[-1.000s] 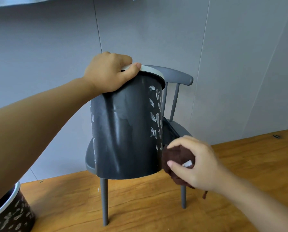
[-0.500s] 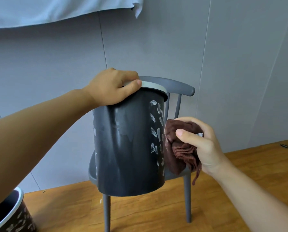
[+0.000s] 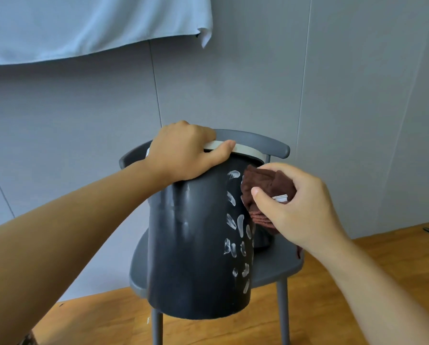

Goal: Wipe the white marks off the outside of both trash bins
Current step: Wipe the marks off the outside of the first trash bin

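Observation:
A dark grey trash bin (image 3: pixel 196 257) with a pale rim stands on a grey chair. My left hand (image 3: pixel 183 153) grips the rim at the top, thumb over the front edge. White marks (image 3: pixel 235 227) run down the bin's right side; the front face looks smeared but mostly bare. My right hand (image 3: pixel 298 207) holds a bunched brown cloth (image 3: pixel 260 190) pressed against the upper right side of the bin, just below the rim. The second bin is out of view except for a patterned sliver (image 3: pixel 27 339) at the bottom left corner.
The grey chair (image 3: pixel 275 265) stands on a wooden floor (image 3: pixel 358 307) against a grey panelled wall. A pale blue cloth (image 3: pixel 83 26) hangs on the wall above. A small dark object (image 3: pixel 428 230) lies on the floor at far right.
My right hand has carried the cloth from the bin's lower right edge up its side to just under the rim. The view has tilted upward; my left hand keeps its grip on the rim.

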The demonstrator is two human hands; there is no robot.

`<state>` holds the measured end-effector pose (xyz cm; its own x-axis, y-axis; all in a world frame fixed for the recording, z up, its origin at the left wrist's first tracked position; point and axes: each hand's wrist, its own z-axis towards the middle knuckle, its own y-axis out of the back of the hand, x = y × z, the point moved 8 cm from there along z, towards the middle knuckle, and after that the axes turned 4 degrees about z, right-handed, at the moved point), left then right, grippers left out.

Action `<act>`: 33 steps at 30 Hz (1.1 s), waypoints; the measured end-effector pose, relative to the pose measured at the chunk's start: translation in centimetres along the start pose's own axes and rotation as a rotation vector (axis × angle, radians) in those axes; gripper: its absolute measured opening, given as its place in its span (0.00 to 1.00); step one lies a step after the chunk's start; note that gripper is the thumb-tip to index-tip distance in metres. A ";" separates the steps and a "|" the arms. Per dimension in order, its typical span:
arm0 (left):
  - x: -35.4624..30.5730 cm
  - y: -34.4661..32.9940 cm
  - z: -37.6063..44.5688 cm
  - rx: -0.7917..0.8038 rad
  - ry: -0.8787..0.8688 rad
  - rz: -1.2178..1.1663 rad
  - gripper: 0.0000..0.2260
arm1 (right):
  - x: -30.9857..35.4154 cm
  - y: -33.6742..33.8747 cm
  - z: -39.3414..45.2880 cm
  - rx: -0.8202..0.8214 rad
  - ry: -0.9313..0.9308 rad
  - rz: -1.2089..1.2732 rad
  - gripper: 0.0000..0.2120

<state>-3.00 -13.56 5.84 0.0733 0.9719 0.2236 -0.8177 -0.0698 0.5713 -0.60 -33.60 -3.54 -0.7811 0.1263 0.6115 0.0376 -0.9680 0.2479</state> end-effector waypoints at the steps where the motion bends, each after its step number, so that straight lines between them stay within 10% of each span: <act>1: 0.0 -0.2 0.0 -0.013 0.006 -0.025 0.28 | 0.5 0.1 0.1 -0.008 0.030 -0.036 0.14; 12: 0.0 -0.2 -0.6 -0.081 0.006 -0.052 0.27 | 2.8 -2.6 -0.2 -0.074 0.280 -0.318 0.19; 33: -1.5 -0.2 -0.2 -0.042 -0.020 0.021 0.28 | 2.3 -2.4 -0.1 0.060 0.215 -0.262 0.16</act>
<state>-3.06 -14.98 5.29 0.0665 0.9656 0.2514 -0.8427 -0.0805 0.5323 -2.49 -31.04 -2.79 -0.8825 0.3139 0.3504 -0.1498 -0.8936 0.4232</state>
